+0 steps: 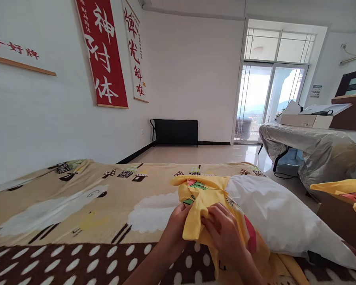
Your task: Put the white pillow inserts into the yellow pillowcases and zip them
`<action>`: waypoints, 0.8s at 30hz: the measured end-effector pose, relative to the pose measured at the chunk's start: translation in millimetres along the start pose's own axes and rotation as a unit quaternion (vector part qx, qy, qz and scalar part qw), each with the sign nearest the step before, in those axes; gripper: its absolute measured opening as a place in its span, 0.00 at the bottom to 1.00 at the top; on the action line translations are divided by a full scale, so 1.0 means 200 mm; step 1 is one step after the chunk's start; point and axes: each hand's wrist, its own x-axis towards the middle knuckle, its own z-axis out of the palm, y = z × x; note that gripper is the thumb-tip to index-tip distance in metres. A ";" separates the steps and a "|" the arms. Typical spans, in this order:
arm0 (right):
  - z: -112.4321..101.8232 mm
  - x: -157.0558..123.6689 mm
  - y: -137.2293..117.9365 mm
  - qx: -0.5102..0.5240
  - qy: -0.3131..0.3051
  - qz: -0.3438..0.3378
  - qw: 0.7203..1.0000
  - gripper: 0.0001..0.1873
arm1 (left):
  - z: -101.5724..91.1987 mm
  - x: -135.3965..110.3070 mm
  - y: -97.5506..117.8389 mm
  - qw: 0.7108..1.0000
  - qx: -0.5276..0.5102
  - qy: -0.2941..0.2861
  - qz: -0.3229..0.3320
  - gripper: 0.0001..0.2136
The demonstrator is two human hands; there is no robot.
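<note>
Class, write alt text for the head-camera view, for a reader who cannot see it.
A person's left hand and right hand hold a yellow printed cloth beside a white pillow, on a blanket patterned with sheep and polka dots. Beyond, lettered scrolls hang at left and a glass door shows daylight.

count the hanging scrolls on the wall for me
3: a wide white scroll at the picture's left edge, a red scroll to its right, and a narrow white scroll furthest right. The frame cuts off their tops; others may hang out of view.

Head-worn view, facing forward, perhaps slightly down, hands (177,222) (224,225) near
</note>
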 end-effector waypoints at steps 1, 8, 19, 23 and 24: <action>0.01 0.00 0.02 0.023 0.039 0.014 0.999 0.10 | 0.02 0.00 0.00 1.000 -0.022 -0.018 -0.002 0.17; -0.04 -0.03 0.14 0.216 0.162 0.188 0.944 0.18 | 0.03 -0.03 -0.09 0.826 0.318 -0.048 0.462 0.17; -0.05 -0.03 0.15 0.158 0.077 0.068 0.982 0.09 | -0.07 0.03 0.04 0.733 0.553 -0.130 0.375 0.07; -0.07 -0.02 0.11 0.137 0.019 0.031 0.990 0.10 | -0.11 0.03 0.03 0.764 0.502 -0.124 0.386 0.07; -0.07 -0.02 0.11 0.131 0.005 0.021 0.991 0.10 | -0.11 0.03 0.03 0.774 0.489 -0.120 0.383 0.06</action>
